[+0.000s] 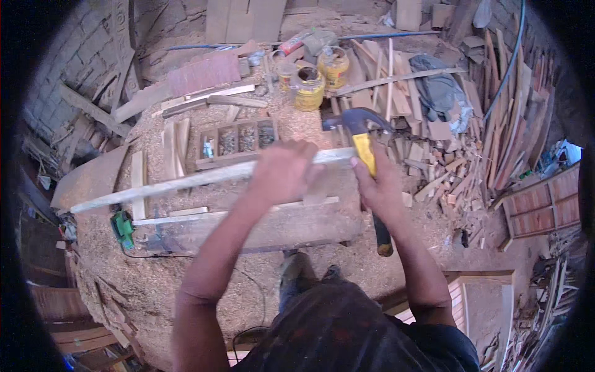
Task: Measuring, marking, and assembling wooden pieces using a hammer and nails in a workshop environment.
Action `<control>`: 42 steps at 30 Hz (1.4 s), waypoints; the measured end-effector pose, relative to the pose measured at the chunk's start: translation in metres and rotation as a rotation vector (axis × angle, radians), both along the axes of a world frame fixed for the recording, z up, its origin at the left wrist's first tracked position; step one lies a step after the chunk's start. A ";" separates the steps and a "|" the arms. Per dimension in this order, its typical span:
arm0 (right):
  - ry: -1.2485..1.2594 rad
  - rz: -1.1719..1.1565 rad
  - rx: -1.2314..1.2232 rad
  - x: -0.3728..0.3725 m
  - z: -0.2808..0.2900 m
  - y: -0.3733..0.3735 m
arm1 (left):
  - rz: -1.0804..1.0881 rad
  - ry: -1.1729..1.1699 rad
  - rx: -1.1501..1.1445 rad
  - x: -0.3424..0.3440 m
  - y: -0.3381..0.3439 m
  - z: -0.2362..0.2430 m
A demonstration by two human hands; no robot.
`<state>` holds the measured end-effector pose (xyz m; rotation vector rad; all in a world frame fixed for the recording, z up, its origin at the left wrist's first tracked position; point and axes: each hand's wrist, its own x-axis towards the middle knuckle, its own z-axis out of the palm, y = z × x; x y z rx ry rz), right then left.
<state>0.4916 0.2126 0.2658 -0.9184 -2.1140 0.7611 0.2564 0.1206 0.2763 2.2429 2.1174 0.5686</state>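
Note:
My right hand (381,189) is wrapped round a claw hammer (364,146) with a dark head and a yellow and black handle. Its head points up and away from me, and the handle's black end shows below my wrist. A long, pale wooden strip (186,181) slants across the bench, its right end close to my right thumb. My left hand (284,172), smeared by motion, is closed over this strip near its right part. Beyond that hand lies a wooden box with compartments (214,162) holding small metal pieces, perhaps nails or screws.
Yellow tubs (308,96) stand at the bench's far side. A green tool (123,229) with a cord lies at the near left. Shavings cover much of the bench, and thin strips (189,211) lie near its front. Scrap wood (443,180) is heaped to the right.

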 end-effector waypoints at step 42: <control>0.193 -0.133 -0.847 -0.056 0.015 0.027 | 0.467 -1.393 0.069 -0.239 0.129 -0.273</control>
